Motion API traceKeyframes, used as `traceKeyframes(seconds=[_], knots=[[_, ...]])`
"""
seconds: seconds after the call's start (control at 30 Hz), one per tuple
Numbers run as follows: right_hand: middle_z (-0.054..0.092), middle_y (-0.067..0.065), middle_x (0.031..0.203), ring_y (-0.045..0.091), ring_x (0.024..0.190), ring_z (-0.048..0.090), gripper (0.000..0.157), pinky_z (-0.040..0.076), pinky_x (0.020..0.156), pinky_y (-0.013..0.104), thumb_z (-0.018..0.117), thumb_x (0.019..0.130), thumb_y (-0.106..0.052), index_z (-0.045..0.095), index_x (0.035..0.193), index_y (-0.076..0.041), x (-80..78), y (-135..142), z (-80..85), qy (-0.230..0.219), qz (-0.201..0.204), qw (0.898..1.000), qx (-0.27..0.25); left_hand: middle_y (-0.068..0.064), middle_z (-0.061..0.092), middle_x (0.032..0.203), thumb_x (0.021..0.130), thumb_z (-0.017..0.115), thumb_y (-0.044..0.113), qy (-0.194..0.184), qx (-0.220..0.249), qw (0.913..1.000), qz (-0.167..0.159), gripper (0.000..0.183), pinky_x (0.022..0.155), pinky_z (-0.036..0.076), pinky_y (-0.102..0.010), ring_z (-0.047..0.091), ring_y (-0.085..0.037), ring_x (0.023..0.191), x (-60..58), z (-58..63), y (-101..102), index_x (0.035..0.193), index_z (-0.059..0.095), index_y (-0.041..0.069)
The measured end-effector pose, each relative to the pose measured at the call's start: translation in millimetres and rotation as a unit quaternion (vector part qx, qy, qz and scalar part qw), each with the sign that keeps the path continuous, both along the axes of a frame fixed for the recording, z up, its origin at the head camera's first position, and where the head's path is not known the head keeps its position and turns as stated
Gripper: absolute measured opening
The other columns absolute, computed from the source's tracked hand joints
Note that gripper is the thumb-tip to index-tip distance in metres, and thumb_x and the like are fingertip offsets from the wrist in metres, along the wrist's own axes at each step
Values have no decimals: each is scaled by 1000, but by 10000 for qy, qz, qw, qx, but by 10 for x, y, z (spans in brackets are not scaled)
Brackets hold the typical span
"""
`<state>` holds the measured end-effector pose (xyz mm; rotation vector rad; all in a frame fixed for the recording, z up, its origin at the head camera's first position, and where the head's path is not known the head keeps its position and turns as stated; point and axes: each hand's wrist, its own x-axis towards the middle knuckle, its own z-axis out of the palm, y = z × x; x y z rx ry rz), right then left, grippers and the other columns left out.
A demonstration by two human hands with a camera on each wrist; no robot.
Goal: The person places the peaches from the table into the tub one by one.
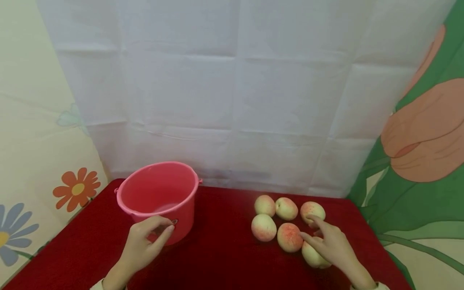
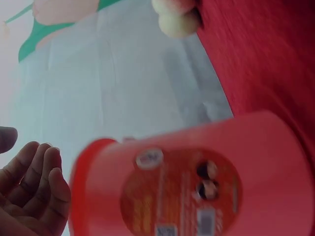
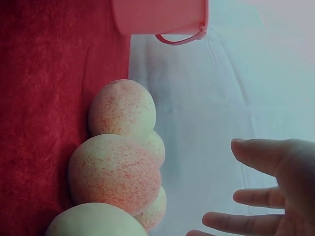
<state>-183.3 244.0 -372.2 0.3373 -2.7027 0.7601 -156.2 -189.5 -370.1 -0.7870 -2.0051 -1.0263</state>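
Note:
A pink bucket (image 1: 186, 221) stands upright at the left of the red-covered table, its mouth tilted into view. My left hand (image 1: 146, 241) hovers before its near side, thumb and fingers loosely bent with nothing between them. The left wrist view shows the bucket's printed label (image 2: 182, 191) beside the fingers. On the right, several peaches lie in a loose cluster. Over its right side is my right hand (image 1: 335, 243), empty, fingers spread apart from the thumb. It partly covers the nearest pale peach (image 1: 312, 257); a redder peach (image 1: 290, 237) lies just left of the thumb.
Red cloth (image 1: 224, 249) covers the table between bucket and peaches. A white sheet (image 1: 235, 100) hangs behind the table. Flower-printed cloths flank it on the left (image 1: 32, 141) and right (image 1: 420, 201). The bucket's handle (image 3: 182, 40) hangs at its side in the right wrist view.

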Motion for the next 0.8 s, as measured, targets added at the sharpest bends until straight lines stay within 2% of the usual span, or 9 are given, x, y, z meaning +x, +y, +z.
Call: traceKeyframes(seconds=[0.17, 0.33, 0.4, 0.47, 0.5, 0.57, 0.6, 0.7, 0.8], knots=[[66, 10, 93, 19, 71, 64, 47, 51, 62, 37, 71, 78, -29, 58, 116, -3, -1, 6, -10, -162, -35, 9999, -11, 3, 62, 68, 61, 69, -18, 51, 30, 9986, 530, 33, 46, 41, -12, 53, 2, 59, 8, -51, -157, 78, 63, 9], [66, 10, 92, 19, 71, 63, 47, 50, 61, 36, 71, 78, -28, 58, 115, -3, -16, -1, -30, -229, -15, 9997, 22, 5, 61, 68, 61, 69, -19, -46, 129, 9954, 946, 33, 50, 43, -11, 54, 4, 60, 25, -113, -260, 76, 64, 10], [66, 10, 91, 19, 71, 63, 47, 50, 61, 37, 72, 78, -27, 58, 115, -3, -18, 1, -39, -232, -6, 9997, 23, 5, 62, 68, 64, 70, -16, -248, 205, 9915, 1262, 29, 49, 43, -11, 54, 5, 59, 31, -137, -301, 76, 65, 10], [66, 10, 92, 19, 71, 63, 47, 51, 62, 37, 71, 78, -28, 58, 115, -3, -19, 5, -42, -268, -6, 9996, 30, 2, 62, 65, 70, 70, -9, -639, 424, 9823, 1710, 20, 48, 43, -12, 55, 2, 57, 27, -153, -344, 75, 66, 9], [66, 10, 92, 19, 71, 63, 47, 51, 62, 37, 72, 78, -28, 58, 115, -3, -19, 6, -43, -279, -6, 9996, 31, 2, 62, 64, 72, 69, -8, -783, 721, 9787, 1757, 16, 46, 42, -12, 55, 1, 55, -17, -229, -411, 74, 66, 8], [66, 10, 92, 18, 71, 63, 47, 51, 62, 37, 71, 78, -28, 58, 115, -4, -19, 9, -42, -314, -7, 9995, 24, -4, 62, 63, 79, 67, 2, -1477, 1273, 9591, 2051, 4, 47, 44, -15, 57, -6, 54, -67, -296, -526, 76, 66, 4], [66, 10, 92, 18, 71, 63, 47, 51, 62, 37, 71, 78, -29, 58, 115, -4, -19, 10, -41, -328, -5, 9995, 23, -5, 62, 64, 83, 66, 9, -1850, 1599, 9468, 2094, 7, 48, 46, -16, 58, -8, 55, -107, -355, -604, 78, 66, 4], [66, 10, 92, 17, 70, 63, 47, 51, 62, 36, 71, 78, -29, 58, 115, -4, -20, 12, -39, -333, 4, 9994, 14, -7, 64, 68, 88, 61, 22, -2719, 2756, 9086, 1570, 19, 53, 51, -22, 63, -13, 60, -233, -513, -856, 87, 64, 3], [66, 9, 91, 16, 69, 63, 46, 51, 61, 35, 71, 78, -29, 58, 115, -4, -22, 14, -43, -338, 15, 9994, 21, -6, 65, 70, 91, 56, 26, -3305, 3602, 8681, 867, 22, 58, 53, -27, 65, -15, 63, -253, -482, -955, 89, 64, 6]])
